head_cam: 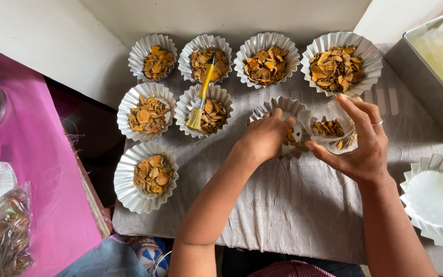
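So there's a grey wrinkly cloth (293, 205) over the table, and a pink plastic sheet (32, 154) on the left with a clear crinkly bag (3, 236) of brownish stuff at its near end. Far right sits a metal tin (426, 77), boxy, with something pale yellow inside. Near right is an empty fluted paper cup (437, 197), white and pleated. Seven more cups like it are filled with orange-brown dried chips (337, 66), flaky and curled. A yellow-handled brush (202, 92) lies across two middle cups. The right hand (362, 143) is half curled around a small clear plastic tub (331, 131) of chips, tipped toward a cup (283, 115) in the middle. The left hand (265, 136) has its fingers bent down into that cup, touching the chips there.
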